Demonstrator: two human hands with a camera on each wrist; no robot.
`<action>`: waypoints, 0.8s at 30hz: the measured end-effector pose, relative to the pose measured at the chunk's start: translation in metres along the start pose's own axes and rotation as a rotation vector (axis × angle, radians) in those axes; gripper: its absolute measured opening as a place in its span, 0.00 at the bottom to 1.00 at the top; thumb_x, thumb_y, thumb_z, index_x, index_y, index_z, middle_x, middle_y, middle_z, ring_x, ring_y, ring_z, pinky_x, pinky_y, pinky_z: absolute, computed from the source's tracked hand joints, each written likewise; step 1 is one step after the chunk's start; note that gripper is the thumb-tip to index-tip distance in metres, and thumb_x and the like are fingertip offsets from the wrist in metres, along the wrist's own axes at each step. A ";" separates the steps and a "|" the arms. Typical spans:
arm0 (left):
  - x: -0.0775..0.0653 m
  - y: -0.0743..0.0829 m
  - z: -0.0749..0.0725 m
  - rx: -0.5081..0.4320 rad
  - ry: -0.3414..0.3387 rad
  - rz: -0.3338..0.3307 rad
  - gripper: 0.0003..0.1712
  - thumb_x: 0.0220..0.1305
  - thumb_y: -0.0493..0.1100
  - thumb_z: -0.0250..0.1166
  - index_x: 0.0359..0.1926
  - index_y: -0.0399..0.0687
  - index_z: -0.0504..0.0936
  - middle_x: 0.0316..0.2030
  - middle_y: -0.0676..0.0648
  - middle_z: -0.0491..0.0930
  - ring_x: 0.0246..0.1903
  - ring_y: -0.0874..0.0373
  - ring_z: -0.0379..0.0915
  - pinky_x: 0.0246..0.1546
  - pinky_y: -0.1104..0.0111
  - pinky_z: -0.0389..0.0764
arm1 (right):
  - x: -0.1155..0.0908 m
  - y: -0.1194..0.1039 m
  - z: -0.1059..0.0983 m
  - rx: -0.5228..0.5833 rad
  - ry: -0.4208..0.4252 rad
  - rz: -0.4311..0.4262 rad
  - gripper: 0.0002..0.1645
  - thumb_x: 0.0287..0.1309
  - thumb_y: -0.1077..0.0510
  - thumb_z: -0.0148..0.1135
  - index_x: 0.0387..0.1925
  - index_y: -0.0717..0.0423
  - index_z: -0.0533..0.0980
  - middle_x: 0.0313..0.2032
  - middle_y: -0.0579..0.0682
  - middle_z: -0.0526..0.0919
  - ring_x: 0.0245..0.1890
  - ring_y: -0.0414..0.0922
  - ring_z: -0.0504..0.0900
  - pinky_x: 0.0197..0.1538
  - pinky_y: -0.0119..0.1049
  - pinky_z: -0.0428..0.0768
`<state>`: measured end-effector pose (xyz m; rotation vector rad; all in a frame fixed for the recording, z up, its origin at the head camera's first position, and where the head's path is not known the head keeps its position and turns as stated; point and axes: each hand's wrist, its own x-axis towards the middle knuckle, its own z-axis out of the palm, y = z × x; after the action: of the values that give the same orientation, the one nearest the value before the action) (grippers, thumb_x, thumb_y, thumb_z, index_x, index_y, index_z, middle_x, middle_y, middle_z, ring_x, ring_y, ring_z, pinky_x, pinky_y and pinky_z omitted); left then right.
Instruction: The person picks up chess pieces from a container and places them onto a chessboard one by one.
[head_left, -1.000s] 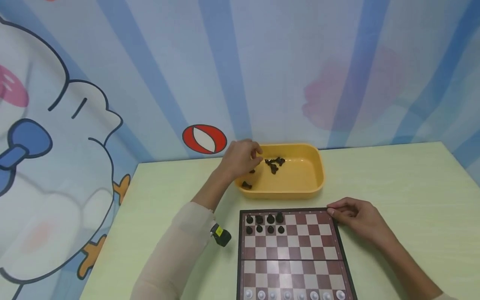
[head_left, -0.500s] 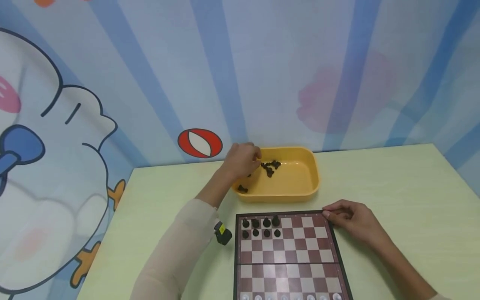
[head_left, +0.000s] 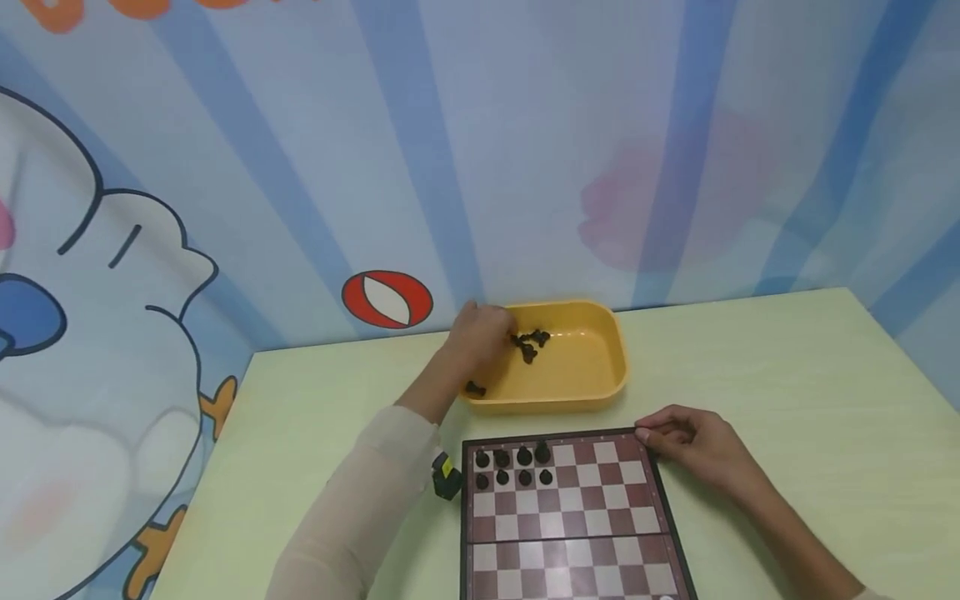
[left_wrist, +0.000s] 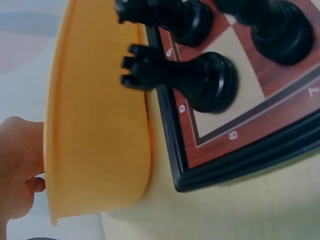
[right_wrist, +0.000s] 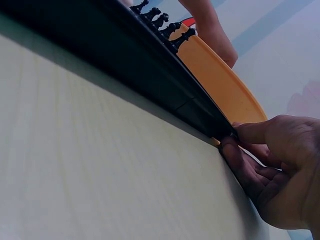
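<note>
My left hand [head_left: 482,335] reaches over the left end of a yellow plastic tray [head_left: 558,406], its fingertips down inside. In the left wrist view the tray wall hides those fingers, so I cannot tell what they hold. Several dark chess pieces [head_left: 528,350] lie loose in the tray, and another dark piece [head_left: 476,389] rests at its near left corner. At the far right corner of the chessboard [head_left: 573,523], my right hand [head_left: 693,443] pinches the edge between thumb and fingers. Dark pieces stand in two short rows at the board's far left, including a rook [left_wrist: 185,77] at the corner.
A striped cartoon backdrop [head_left: 525,167] rises right behind the tray at the back edge of the pale table [head_left: 765,358]. A small black wrist camera [head_left: 447,479] hangs from the left sleeve beside the board. One light piece [head_left: 667,597] shows at the lower frame edge.
My left hand has dipped lower into the tray, its fingertips now out of sight. The right hand keeps its pinch on the board corner. The head view has tilted up and shifted slightly right.
</note>
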<state>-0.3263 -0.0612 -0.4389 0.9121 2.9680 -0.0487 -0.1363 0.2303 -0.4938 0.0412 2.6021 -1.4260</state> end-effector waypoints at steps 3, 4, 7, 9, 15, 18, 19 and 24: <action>-0.002 0.000 0.004 0.017 -0.007 0.010 0.11 0.77 0.39 0.64 0.40 0.55 0.92 0.40 0.54 0.90 0.35 0.57 0.75 0.45 0.61 0.62 | -0.002 -0.002 0.001 -0.006 -0.001 0.001 0.17 0.70 0.48 0.71 0.51 0.55 0.86 0.38 0.47 0.92 0.36 0.39 0.88 0.40 0.30 0.80; -0.003 0.001 0.004 0.016 -0.006 0.012 0.11 0.77 0.38 0.63 0.40 0.55 0.91 0.39 0.54 0.90 0.36 0.56 0.76 0.46 0.60 0.64 | -0.002 -0.002 0.001 -0.009 0.002 -0.005 0.17 0.70 0.49 0.70 0.51 0.56 0.86 0.39 0.47 0.92 0.36 0.39 0.88 0.40 0.30 0.80; -0.004 0.001 0.005 0.015 -0.009 0.015 0.13 0.77 0.36 0.62 0.44 0.55 0.92 0.44 0.53 0.91 0.40 0.57 0.81 0.53 0.57 0.69 | -0.003 -0.002 0.001 -0.008 0.004 -0.012 0.16 0.70 0.49 0.70 0.50 0.56 0.86 0.39 0.48 0.92 0.36 0.39 0.88 0.40 0.30 0.80; -0.005 0.001 0.006 0.015 -0.021 0.012 0.14 0.76 0.35 0.62 0.43 0.55 0.92 0.43 0.53 0.91 0.41 0.56 0.81 0.54 0.56 0.69 | -0.002 -0.002 0.002 -0.003 -0.005 -0.012 0.17 0.70 0.49 0.70 0.50 0.56 0.86 0.39 0.47 0.92 0.36 0.39 0.88 0.40 0.30 0.80; -0.004 -0.001 0.009 0.016 0.001 0.016 0.19 0.72 0.30 0.61 0.25 0.53 0.80 0.28 0.55 0.81 0.31 0.58 0.65 0.46 0.60 0.60 | 0.000 -0.003 0.004 -0.004 -0.001 -0.002 0.15 0.70 0.49 0.71 0.50 0.54 0.86 0.38 0.46 0.92 0.36 0.39 0.88 0.40 0.31 0.80; -0.004 -0.001 0.009 0.009 0.006 0.019 0.21 0.71 0.30 0.61 0.22 0.55 0.75 0.26 0.56 0.76 0.30 0.58 0.61 0.45 0.61 0.57 | -0.001 -0.003 0.004 -0.008 -0.001 0.006 0.16 0.70 0.49 0.71 0.50 0.54 0.86 0.38 0.46 0.92 0.37 0.40 0.88 0.41 0.31 0.80; -0.004 0.000 0.009 0.008 0.004 0.021 0.21 0.71 0.30 0.62 0.23 0.55 0.75 0.26 0.57 0.75 0.30 0.58 0.61 0.45 0.62 0.57 | -0.001 -0.004 0.003 -0.009 -0.003 0.009 0.16 0.70 0.49 0.71 0.51 0.54 0.86 0.39 0.46 0.92 0.37 0.40 0.88 0.41 0.31 0.80; -0.005 0.002 0.004 0.001 -0.008 0.032 0.18 0.73 0.31 0.62 0.25 0.53 0.78 0.28 0.56 0.79 0.31 0.58 0.62 0.46 0.61 0.58 | -0.003 -0.003 0.001 -0.006 -0.003 0.014 0.16 0.70 0.49 0.71 0.51 0.54 0.86 0.40 0.47 0.92 0.38 0.40 0.89 0.42 0.30 0.81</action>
<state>-0.3208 -0.0622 -0.4426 0.9565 2.9461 -0.0526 -0.1337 0.2274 -0.4912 0.0560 2.5981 -1.4127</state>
